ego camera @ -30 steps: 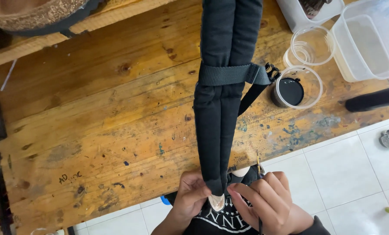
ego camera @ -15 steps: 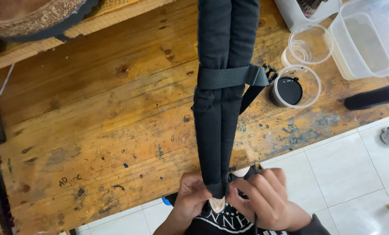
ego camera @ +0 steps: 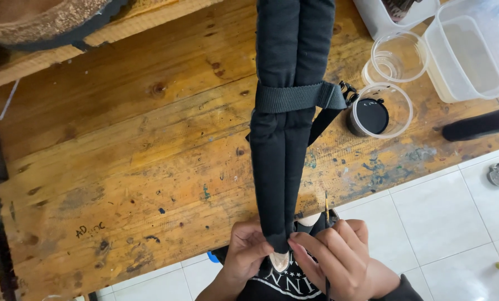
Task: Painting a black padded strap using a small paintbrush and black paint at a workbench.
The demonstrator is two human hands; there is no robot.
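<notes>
Nothing has shifted: left hand (ego camera: 248,252) and right hand (ego camera: 338,259) (brush tucked in) pinch the black strap (ego camera: 285,150) end.

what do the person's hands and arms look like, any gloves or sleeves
Both hands are bare, with no gloves. No rings or watch show. The left hand shows only to the wrist at the frame's bottom edge, with no sleeve in view. The right hand runs into a dark sleeve at the wrist. Fingernails look short and unpainted.

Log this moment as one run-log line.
left hand: pinching black padded strap end | right hand: on strap end, holding thin brush | surface: wooden bench
</notes>
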